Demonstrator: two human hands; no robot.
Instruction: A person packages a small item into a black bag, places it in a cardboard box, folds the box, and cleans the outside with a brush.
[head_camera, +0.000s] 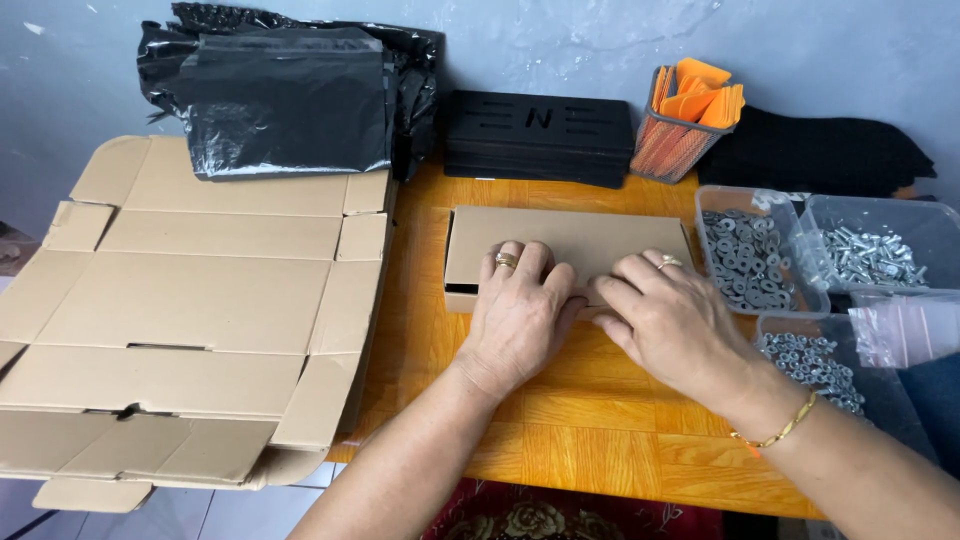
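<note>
My left hand (520, 315) and right hand (668, 318) press flat, fingers spread, holding nothing, on the small cardboard box (565, 245) mid-table. Its near flap, probably untucked beneath my palms, could spring open.

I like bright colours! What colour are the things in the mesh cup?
Orange, seen in the head view: the pieces stand in the mesh cup.

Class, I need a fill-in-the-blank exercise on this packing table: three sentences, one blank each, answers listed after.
1. Both hands, left hand and right hand, press on a closed ____ box.
2. The mesh cup holds ____ pieces.
3. The flattened cardboard sheets lie on the person's ____ side.

Answers: cardboard; orange; left
</note>
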